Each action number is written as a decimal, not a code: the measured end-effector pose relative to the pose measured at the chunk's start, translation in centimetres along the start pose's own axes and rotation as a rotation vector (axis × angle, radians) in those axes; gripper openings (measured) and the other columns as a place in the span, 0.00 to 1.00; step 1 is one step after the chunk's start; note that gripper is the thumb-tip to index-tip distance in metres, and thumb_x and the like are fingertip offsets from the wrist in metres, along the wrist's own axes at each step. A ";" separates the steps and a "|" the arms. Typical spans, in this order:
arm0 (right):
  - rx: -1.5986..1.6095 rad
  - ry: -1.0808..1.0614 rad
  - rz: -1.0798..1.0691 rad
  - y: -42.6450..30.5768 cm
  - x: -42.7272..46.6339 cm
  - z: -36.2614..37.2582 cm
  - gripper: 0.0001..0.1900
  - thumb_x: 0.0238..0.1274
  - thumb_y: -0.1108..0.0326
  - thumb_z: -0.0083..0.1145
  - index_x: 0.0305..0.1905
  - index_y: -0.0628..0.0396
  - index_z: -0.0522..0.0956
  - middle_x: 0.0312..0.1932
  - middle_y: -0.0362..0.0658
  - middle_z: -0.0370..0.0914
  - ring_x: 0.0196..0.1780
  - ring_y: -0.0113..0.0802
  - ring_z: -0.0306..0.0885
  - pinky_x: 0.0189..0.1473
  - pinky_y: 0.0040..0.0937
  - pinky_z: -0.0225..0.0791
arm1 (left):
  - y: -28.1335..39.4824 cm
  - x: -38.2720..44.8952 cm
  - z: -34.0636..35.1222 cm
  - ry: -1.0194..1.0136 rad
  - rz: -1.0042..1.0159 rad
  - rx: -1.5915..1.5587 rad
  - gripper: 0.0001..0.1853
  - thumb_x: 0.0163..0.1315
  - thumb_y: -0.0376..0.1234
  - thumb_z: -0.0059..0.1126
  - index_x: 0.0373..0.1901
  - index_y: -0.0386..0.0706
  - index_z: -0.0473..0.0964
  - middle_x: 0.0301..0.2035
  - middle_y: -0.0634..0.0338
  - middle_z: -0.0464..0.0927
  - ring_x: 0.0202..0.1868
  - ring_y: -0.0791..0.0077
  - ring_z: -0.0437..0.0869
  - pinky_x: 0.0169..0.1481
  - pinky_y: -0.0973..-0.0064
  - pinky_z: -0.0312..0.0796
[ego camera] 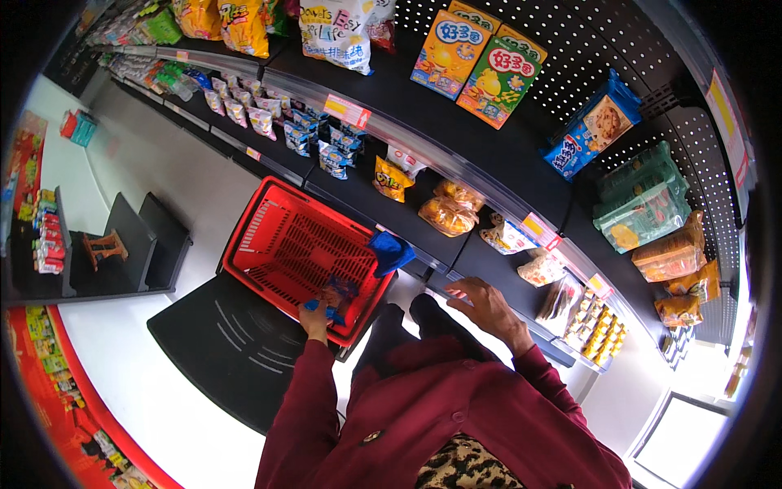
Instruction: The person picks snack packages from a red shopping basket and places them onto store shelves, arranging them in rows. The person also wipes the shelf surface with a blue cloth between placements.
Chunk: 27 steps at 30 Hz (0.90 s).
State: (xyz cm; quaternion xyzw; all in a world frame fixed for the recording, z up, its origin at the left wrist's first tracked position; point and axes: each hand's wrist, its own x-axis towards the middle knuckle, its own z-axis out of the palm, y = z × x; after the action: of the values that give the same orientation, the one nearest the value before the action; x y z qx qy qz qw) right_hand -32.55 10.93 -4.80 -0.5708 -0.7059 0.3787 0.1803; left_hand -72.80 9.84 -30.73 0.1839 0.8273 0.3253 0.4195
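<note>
A red plastic shopping basket (293, 223) with a slotted floor stands before me. My left hand (314, 321) reaches over its near edge and grips a blue snack packet (337, 297) inside the basket, partly hidden by my fingers. Over the basket's right rim hangs a blue cloth (391, 252). My right hand (486, 308) is bare, its fingers loosely bent and apart, just in front of the lower shelf. The closest goods to it are a bagged snack (540, 269) and a white-and-blue packet (506, 236).
Black shelving (391, 91) runs along the right, holding snack boxes (501, 82), a blue cookie packet (595, 128) and green multipacks (641, 202). Small blue bags (335, 156) and bread (451, 214) sit lower. A black board (226, 336) lies below the basket. Another display (116, 257) stands left.
</note>
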 end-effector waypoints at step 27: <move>0.118 0.640 0.021 1.7 -0.2 -10.8 0.17 0.70 0.72 0.69 0.60 0.59 0.81 0.54 0.48 0.87 0.52 0.37 0.89 0.50 0.36 0.83 | -2.9 2.7 0.2 -0.221 0.218 0.416 0.22 0.72 0.48 0.62 0.50 0.37 0.77 0.37 0.41 0.86 0.33 0.47 0.89 0.36 0.52 0.81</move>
State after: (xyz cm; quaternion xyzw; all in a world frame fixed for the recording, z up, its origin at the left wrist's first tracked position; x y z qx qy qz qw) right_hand -23.91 14.39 1.02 -0.6567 -0.5844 0.2220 0.4219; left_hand -74.29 9.33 -34.37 0.3885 0.8008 0.1694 0.4232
